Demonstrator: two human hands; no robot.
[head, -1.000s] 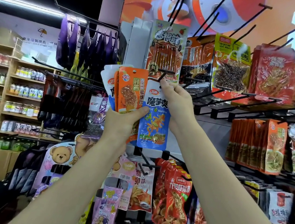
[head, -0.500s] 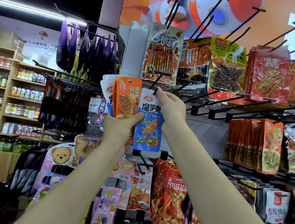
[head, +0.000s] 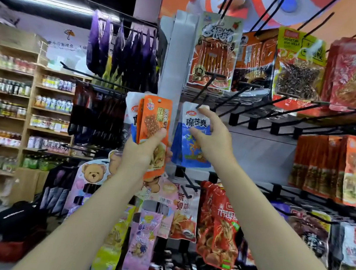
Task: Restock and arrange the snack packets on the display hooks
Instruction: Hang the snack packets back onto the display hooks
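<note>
blue packet (head: 194,137) now lower, right hand (head: 212,137) pinching, hook (head: 203,95) above

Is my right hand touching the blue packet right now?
Touching. The head view shows the right hand with its fingers on the top edge of the blue packet and its thumb on the front.

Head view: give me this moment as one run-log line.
left hand: grips stack of packets | right hand: pinches blue packet | blue packet top at hook tip | seated: cannot tell
</note>
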